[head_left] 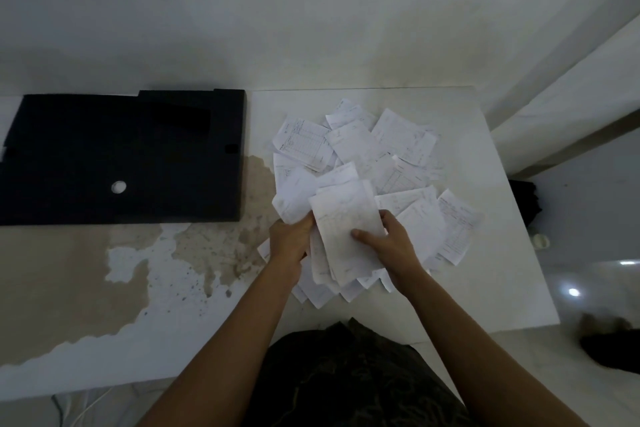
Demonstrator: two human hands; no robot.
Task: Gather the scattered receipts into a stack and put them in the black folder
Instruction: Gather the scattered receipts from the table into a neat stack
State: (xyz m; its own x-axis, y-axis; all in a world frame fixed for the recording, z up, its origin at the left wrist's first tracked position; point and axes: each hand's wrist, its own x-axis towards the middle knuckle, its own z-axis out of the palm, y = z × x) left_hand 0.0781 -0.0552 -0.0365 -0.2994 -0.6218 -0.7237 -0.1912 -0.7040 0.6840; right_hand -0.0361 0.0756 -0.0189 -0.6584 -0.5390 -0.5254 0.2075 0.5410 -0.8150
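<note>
Both hands' grip holds paper: left hand (289, 236) and right hand (393, 246) pinch receipts (346, 229); thin, floppy, slippery, so take them by the edges; black folder (121, 156) far left on worktop (502, 288).

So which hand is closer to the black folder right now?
Left. The left hand grips the receipts just past the near right corner of the black folder. The right hand holds the same receipts from their far side, further from the folder.
</note>
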